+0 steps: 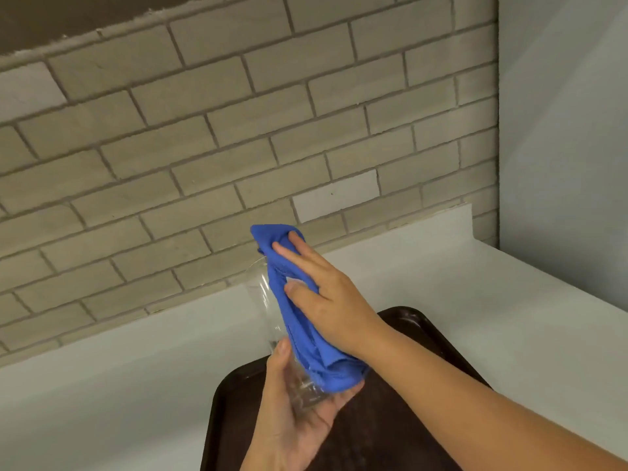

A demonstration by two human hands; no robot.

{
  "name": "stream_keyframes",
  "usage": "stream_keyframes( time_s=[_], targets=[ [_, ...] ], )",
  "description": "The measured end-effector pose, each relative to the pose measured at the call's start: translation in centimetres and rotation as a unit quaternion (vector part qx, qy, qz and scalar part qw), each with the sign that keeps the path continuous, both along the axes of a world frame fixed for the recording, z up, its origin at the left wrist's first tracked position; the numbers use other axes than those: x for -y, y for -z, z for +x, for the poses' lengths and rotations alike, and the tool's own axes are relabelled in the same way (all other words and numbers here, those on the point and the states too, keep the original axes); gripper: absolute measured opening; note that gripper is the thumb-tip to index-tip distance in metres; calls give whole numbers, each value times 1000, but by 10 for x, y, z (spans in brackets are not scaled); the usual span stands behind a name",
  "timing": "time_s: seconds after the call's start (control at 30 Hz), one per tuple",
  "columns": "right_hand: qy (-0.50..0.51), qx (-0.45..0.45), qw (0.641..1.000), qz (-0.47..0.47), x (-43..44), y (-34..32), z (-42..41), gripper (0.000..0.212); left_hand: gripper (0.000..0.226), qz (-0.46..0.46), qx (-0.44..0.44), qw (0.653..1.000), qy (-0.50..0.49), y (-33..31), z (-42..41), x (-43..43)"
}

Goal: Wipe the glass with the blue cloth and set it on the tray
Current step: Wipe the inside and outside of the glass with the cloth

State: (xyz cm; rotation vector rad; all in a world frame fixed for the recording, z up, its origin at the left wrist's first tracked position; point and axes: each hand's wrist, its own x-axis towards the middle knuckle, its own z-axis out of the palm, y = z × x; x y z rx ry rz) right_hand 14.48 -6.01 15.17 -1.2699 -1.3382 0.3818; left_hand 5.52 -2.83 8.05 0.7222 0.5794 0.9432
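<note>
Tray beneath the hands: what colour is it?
The tray is dark brown, clearest in the head view.

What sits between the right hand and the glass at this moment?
The blue cloth: the right hand presses it against the glass, whose base the left hand holds over the tray. The head view shows it.

light: soft, even, indoor | shadows: faint | glare: small glints on glass (261, 297) | focus: slightly soft overall
</note>
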Motion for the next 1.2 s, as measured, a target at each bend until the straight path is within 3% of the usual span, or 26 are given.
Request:
stream_keyframes(
  time_s=[0.03, 0.13, 0.17, 0.23, 0.3, 0.37, 0.43, 0.7, 0.87, 1.03, 1.1, 1.2],
  targets=[
    [-5, 13, 1000, 5, 1, 7, -2, 50, 30, -7, 52, 998, -39, 1, 6, -5],
    [-40, 59, 997, 11, 18, 42, -15, 52, 56, -67, 147, 963, 215, -13, -16, -8],
    [-46, 70, 996, 15, 24, 53, -18, 53, 61, -82, 166, 955, 232, -11, -24, -12],
    [-42, 82, 996, 14, 29, 63, -15, 54, 65, -111, 177, 940, 268, -8, -27, -16],
    [-29, 115, 993, -3, 20, 52, -9, 51, 67, -91, 162, 950, 250, -10, -21, -10],
    [-5, 140, 990, -13, 2, 30, -2, 47, 66, -48, 76, 968, 235, 1, -16, -9],
    [15, 93, 995, -22, -15, 8, 3, 45, 64, -26, -4, 972, 234, -6, -17, -5],
    [-8, -160, 987, 1, 7, 52, -22, 48, 72, 5, -27, 968, 250, -3, -27, -23],
    [-3, -200, 980, -1, 11, 62, -10, 44, 50, 89, -113, 956, 254, -10, -22, -26],
    [3, -62, 998, 17, -5, 18, 5, 38, 58, 55, -20, 967, 248, -19, -15, -26],
    [3, -105, 994, 28, -8, 13, 2, 39, 58, 58, 8, 965, 257, -24, -14, -29],
    [-20, -235, 972, 23, -2, 29, -9, 37, 61, 91, -44, 965, 242, -22, -16, -37]
  ],
)
